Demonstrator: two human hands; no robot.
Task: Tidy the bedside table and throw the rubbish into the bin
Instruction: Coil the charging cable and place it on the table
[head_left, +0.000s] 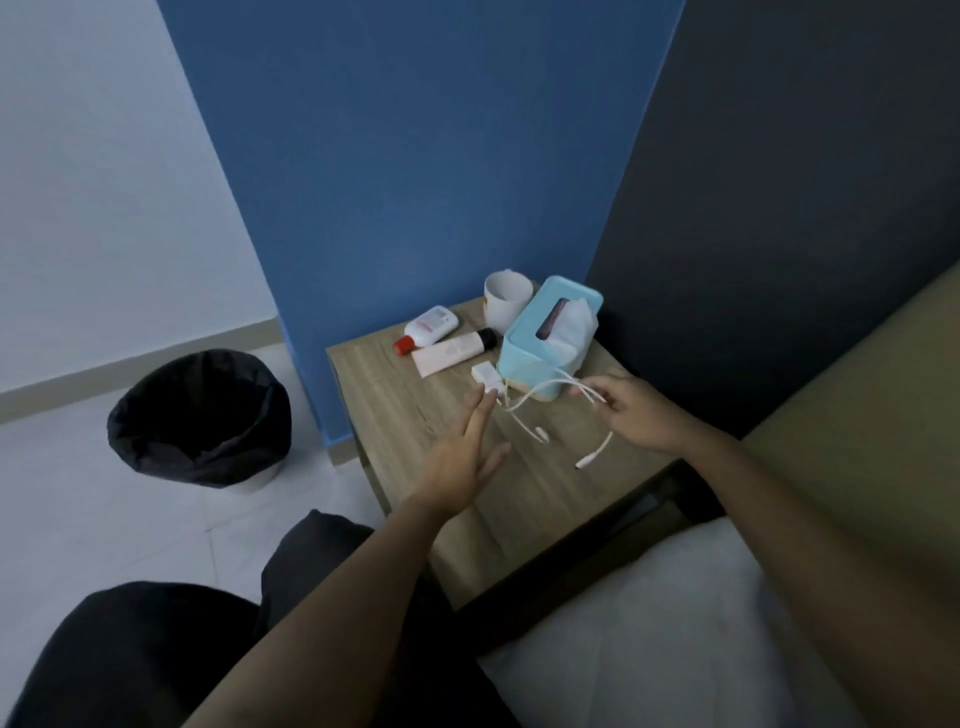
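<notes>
On the wooden bedside table (415, 400) lie a white charger plug (487, 376) and its white cable (540, 392). My right hand (636, 413) pinches a loop of the cable above the tabletop, and the cable's ends trail down to the wood. My left hand (467, 457) reaches forward with straight fingers, fingertips close to the plug. A light-blue tissue box (545, 338), a white cup (504, 299), a white bottle with a red cap (428, 330) and a pale tube with a dark cap (452, 353) sit at the back. A bin with a black liner (200, 415) stands on the floor to the left.
The table stands against a blue wall (415, 156). A bed with a white pillow (675, 623) and a tan headboard (857, 415) lies to the right. My dark-trousered legs (156, 649) are at the bottom left, over pale floor tiles.
</notes>
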